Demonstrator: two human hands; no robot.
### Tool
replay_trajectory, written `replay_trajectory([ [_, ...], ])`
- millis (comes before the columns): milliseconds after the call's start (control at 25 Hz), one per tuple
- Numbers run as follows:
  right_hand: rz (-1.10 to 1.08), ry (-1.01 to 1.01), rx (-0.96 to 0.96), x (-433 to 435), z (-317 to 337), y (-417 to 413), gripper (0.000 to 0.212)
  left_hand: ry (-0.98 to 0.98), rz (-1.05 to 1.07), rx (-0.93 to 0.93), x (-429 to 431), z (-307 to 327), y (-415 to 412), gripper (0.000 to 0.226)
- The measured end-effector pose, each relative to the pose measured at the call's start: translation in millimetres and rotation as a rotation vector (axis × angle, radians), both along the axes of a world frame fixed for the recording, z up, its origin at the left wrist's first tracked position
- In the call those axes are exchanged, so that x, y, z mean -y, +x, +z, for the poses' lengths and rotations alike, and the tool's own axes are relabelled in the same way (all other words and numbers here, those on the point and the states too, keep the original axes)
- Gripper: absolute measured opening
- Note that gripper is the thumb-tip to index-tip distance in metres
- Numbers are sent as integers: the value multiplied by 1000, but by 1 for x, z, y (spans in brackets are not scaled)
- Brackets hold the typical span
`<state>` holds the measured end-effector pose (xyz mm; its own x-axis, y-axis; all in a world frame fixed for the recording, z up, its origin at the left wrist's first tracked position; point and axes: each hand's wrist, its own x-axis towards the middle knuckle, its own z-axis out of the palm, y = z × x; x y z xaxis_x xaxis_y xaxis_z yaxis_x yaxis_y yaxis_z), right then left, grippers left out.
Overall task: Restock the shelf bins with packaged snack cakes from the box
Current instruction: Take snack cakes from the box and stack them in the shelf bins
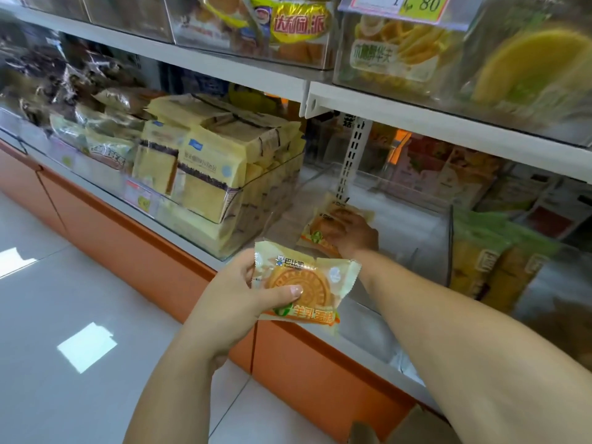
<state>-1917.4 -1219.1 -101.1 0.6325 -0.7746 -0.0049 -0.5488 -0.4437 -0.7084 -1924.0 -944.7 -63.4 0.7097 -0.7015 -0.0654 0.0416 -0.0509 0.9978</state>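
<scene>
A person's right hand (354, 233) rested on a packet (322, 233) deep in the clear bin (443, 229), its grip unclear. Nearer, the left hand (232, 294) pinched another snack cake (309, 283). Mid-restock, that one likely went in next.

2 bare forearms fill the lower view: the left forearm (179, 373) looks slim, the right forearm (448, 315) broad (it lies nearer the wide-angle lens). Both are uncovered down to the wrists. The left hand (237, 293) shows 1 short, rounded thumbnail (296, 290) with a pale gloss — the right hand (355, 235) is too blurred for detail.
</scene>
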Motion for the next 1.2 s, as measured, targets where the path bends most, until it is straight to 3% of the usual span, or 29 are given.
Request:
replay_trajectory([
  [160,7,-43,-44,-2,4,-2,52,10,10,9,-3,2,-5,41],
  [280,-142,73,-116,-17,24,-9,73,16,16,15,-3,4,-6,40],
  [360,-208,95,22,-33,51,-23,71,3,21,10,-2,5,-6,38],
  [440,84,140,98,-53,84,-57,58,-14,8,18,0,7,-6,35],
  [520,468,210,-85,-76,114,-89,58,-35,-6,31,2,11,-7,33],
  [600,648,232,-210,-85,122,-111,49,-81,-17,11,7,13,-10,34],
  [680,532,240,-115,-78,120,-115,43,-116,62,-14,13,13,-15,42],
  [800,113,251,147,-53,108,-91,54,32,320,141,14,11,-14,56],
  [880,37,220,79,-46,92,-68,58,117,325,188,11,9,-13,61],
  [1040,24,236,-115,-57,47,-36,50,180,142,167,11,3,-15,66],
  [1200,-15,246,-68,-54,39,-35,51,227,121,234,11,-3,-11,63],
])
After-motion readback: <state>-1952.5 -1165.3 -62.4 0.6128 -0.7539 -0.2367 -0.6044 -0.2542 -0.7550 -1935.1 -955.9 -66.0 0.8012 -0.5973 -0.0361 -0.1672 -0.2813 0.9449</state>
